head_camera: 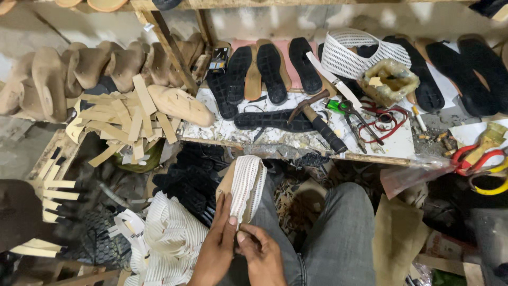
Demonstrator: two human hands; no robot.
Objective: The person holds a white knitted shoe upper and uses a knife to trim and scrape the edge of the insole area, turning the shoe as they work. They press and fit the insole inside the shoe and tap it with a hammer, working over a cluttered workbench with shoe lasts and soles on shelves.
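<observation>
A tan shoe insole covered with a white perforated upper strip (245,185) is held upright over my lap. My left hand (218,243) grips its lower left edge, thumb pressed on the white strip. My right hand (260,254) pinches the bottom end of the same piece from the right. Both hands sit close together just above my grey trousers (338,238).
A low workbench (402,140) ahead carries black soles (271,71), a hammer (317,119), pliers, scissors, a white perforated band (349,53) and a glue pot (390,79). Wooden shoe lasts (180,103) and cardboard strips lie left. A pile of white uppers (169,238) rests by my left knee.
</observation>
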